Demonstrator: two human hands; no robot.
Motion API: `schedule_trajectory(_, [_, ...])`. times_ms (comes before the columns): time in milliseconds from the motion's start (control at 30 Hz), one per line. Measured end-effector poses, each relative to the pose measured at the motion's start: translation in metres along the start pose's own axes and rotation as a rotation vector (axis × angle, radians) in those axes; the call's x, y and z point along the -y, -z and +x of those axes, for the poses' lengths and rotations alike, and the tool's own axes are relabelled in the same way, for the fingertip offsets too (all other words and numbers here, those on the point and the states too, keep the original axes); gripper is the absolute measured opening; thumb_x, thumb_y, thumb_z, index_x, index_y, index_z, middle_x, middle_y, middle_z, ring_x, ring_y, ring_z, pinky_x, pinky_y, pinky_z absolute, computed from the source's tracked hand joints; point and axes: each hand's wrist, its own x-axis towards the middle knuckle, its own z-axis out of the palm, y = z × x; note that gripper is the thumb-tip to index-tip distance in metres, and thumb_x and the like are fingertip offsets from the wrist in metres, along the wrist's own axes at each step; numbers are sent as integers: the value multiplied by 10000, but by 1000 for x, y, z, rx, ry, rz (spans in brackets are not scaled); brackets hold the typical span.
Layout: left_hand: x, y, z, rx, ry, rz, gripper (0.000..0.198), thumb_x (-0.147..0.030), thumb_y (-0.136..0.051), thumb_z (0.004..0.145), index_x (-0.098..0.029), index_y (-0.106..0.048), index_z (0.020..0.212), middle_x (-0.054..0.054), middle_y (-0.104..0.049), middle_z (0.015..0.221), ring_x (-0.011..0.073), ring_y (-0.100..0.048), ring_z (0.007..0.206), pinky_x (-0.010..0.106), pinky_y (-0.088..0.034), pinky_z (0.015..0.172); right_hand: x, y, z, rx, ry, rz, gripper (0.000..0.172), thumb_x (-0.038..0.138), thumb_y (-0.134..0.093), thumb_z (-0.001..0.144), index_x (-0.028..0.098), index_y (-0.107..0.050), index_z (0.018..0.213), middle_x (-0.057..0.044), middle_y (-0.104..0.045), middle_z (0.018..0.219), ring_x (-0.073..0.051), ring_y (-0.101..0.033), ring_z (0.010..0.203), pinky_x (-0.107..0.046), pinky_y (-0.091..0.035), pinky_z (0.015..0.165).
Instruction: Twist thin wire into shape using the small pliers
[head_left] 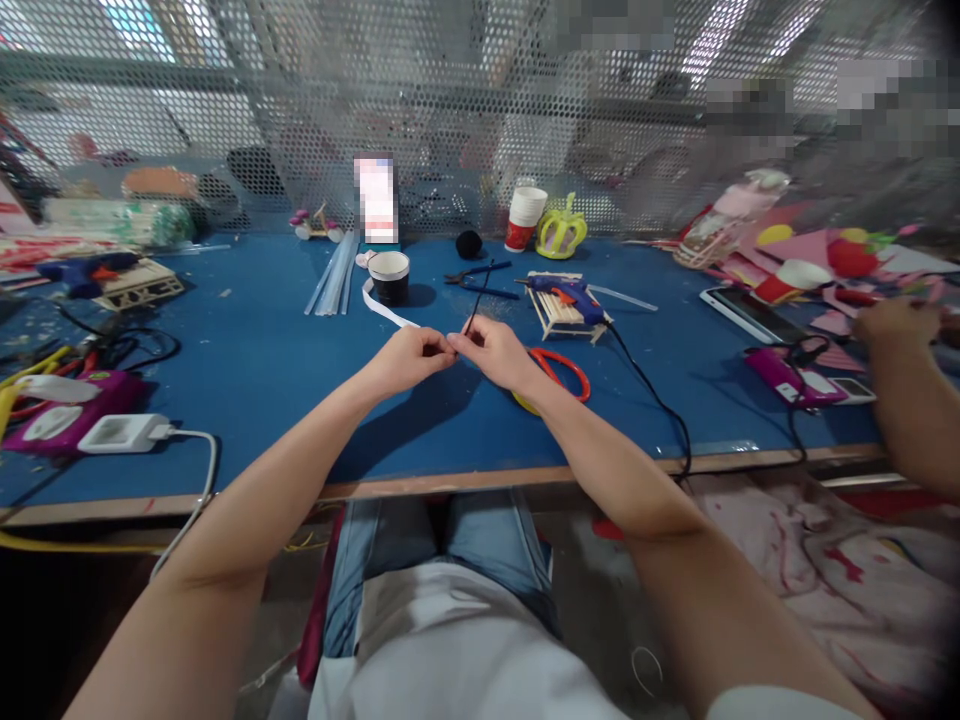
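Note:
My left hand [409, 358] and my right hand [491, 350] meet above the table, fingertips pinched together. A thin black strip [481, 298] rises from the fingers of my right hand; its lower end is hidden. What my left fingers pinch is too small to make out. A white paper strip [386, 312] runs from beside a black cup with a white inside [390, 285] to behind my left hand. Just beyond my hands lie blue-handled pliers [480, 282]. Under my right forearm are red-handled scissors [574, 372], partly covered.
A blue glue gun [577, 298] rests on a small wooden stand at right, its cord trailing over the table's front edge. Clear glue sticks [334, 280], a black pompom [469, 244] and paper cups [525, 215] stand farther back. Another person's hand [900, 330] is at far right.

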Motion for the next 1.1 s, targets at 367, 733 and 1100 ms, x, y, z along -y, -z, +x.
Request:
schedule_trajectory(367, [-2, -4, -1, 21, 86, -212, 244, -342, -595, 688, -129, -531, 589, -37, -447, 530, 65, -360, 507, 222, -271, 499, 1, 1, -1, 80, -18, 127, 357, 514, -498, 795, 172, -479, 695, 21, -493, 566, -93, -423, 504, -234, -332, 503])
schedule_trajectory(733, [-1, -3, -1, -51, 26, 184, 184, -295, -549, 709, -126, -620, 693, 11, -581, 609, 106, -464, 568, 229, -324, 534, -3, -2, -1, -24, 7, -43, 365, 498, -525, 781, 160, -496, 646, 23, -467, 566, -93, -388, 542, -232, -295, 520])
schedule_trajectory(1100, [-2, 1, 1, -202, 27, -315, 205, -328, -586, 713, -124, -583, 730, 6, -575, 665, 82, -464, 581, 216, -335, 546, -2, -6, -3, 293, -103, 510, 383, 540, -453, 813, 163, -501, 854, -38, -566, 798, -109, -544, 630, -233, -451, 510])
